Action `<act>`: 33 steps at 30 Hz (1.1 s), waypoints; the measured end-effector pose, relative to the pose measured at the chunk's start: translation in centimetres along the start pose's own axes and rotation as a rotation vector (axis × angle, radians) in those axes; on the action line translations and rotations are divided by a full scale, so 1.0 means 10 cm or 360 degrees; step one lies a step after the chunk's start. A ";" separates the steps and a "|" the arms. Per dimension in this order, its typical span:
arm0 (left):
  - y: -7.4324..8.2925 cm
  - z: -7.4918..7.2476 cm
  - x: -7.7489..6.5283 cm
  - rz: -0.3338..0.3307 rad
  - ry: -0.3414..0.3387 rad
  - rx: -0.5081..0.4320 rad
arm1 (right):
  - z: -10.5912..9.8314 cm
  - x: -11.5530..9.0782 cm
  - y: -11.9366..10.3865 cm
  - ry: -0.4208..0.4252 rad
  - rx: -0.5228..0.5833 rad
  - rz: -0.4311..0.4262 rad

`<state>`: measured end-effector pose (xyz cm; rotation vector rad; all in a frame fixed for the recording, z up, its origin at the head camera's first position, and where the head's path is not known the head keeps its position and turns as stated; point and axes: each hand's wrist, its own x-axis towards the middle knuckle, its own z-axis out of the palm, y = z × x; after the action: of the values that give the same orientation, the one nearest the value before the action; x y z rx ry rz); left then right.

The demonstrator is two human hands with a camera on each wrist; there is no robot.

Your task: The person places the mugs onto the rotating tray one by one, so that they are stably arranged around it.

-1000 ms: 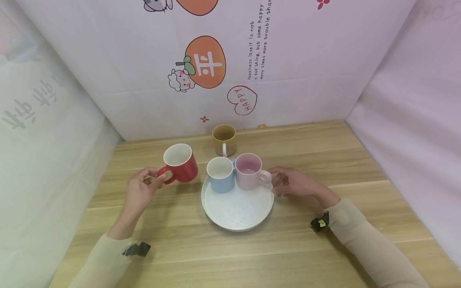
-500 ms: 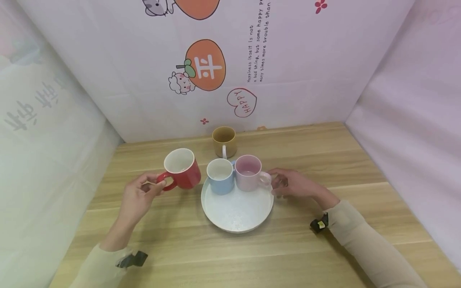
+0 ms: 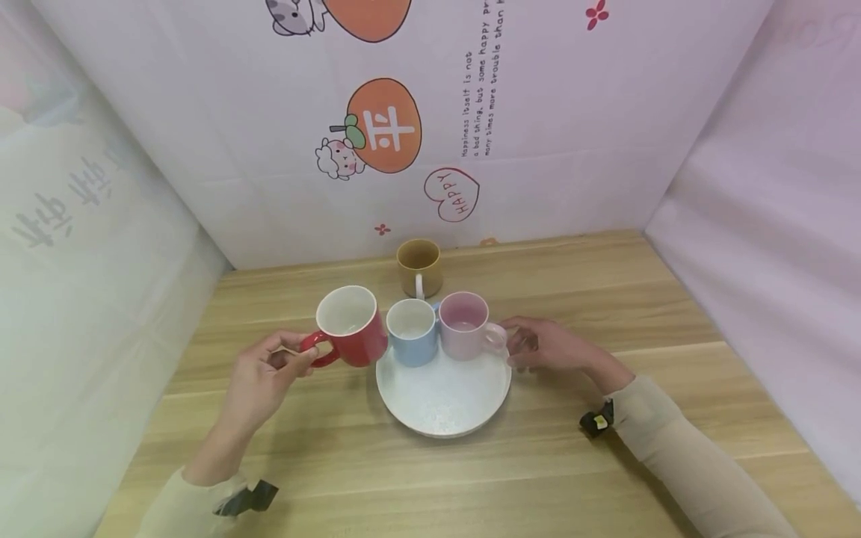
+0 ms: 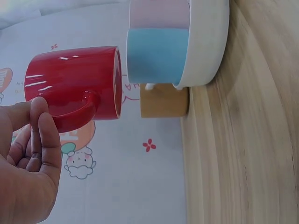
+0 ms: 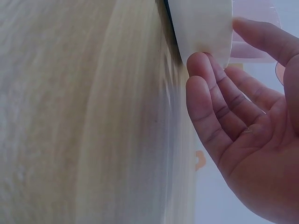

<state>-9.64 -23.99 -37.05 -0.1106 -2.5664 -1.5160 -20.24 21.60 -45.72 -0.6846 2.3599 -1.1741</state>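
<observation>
My left hand [image 3: 262,381] pinches the handle of a red mug [image 3: 362,345] with a white inside. It holds the mug upright, raised off the table at the tray's left edge. A round white tray [image 3: 444,407] bears a light blue mug [image 3: 412,347] and a pink mug [image 3: 460,340], standing side by side at its back. At the tray's right edge, my right hand [image 3: 548,344] holds the rim, beside the pink mug's handle. In the right wrist view the thumb lies at the top of the tray [image 5: 205,28] rim, with fingertips on its outer wall.
A mustard-brown mug [image 3: 418,275] with a white handle stands behind the tray, near the back wall. The wooden table [image 3: 377,486] is bounded by a printed cloth [image 3: 558,149] at the back and plain-looking cloth sides.
My left hand has carried the red mug rightward and nearer, from left of the tray to its left edge. The right hand has stayed at the tray's right rim.
</observation>
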 end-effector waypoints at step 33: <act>0.23 0.52 0.00 0.0191 -0.0261 -0.0267 | 0.02 0.01 0.00 -0.0004 -0.0018 0.0013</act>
<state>-9.83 -18.37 -37.51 -0.4181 -2.4950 -1.7397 -20.22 21.38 -45.85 -0.6789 2.3668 -1.1571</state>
